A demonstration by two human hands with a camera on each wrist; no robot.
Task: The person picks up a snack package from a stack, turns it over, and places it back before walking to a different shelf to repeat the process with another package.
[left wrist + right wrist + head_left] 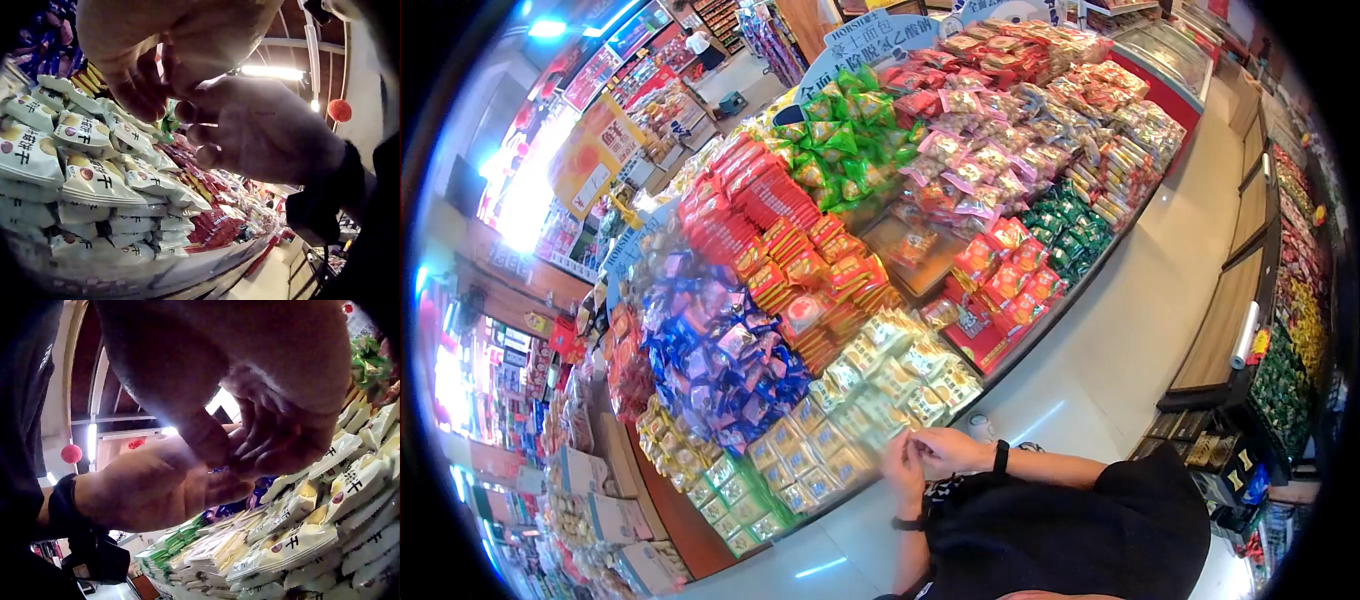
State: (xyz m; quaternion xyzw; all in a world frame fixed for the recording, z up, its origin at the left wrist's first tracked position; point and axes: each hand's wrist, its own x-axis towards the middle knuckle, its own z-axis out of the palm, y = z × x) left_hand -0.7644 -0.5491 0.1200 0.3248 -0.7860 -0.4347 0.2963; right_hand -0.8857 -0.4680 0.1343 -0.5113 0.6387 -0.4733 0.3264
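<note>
My left hand (pixel 904 478) and right hand (pixel 950 450) meet in front of the front edge of a snack display, fingers touching. In the left wrist view the right hand (pixel 269 128) reaches in from the right, its loosely bent fingertips against the left hand (pixel 181 44). From the right wrist view, the left hand (pixel 150 484) lies under the bent fingers of the right hand (pixel 281 419). No item shows between them. Nearest are cream-coloured biscuit packets (pixel 895 380), stacked in rows, also close behind the hands in the left wrist view (pixel 94 178).
Blue and purple packets (pixel 710 350), red packets (pixel 745 185) and green packets (pixel 840 140) fill the slanted display. A brown compartment (pixel 920 280) holds few packets. To the right runs a tiled aisle (pixel 1080 320), with a wooden-sided shelf (pixel 1225 310) beyond it.
</note>
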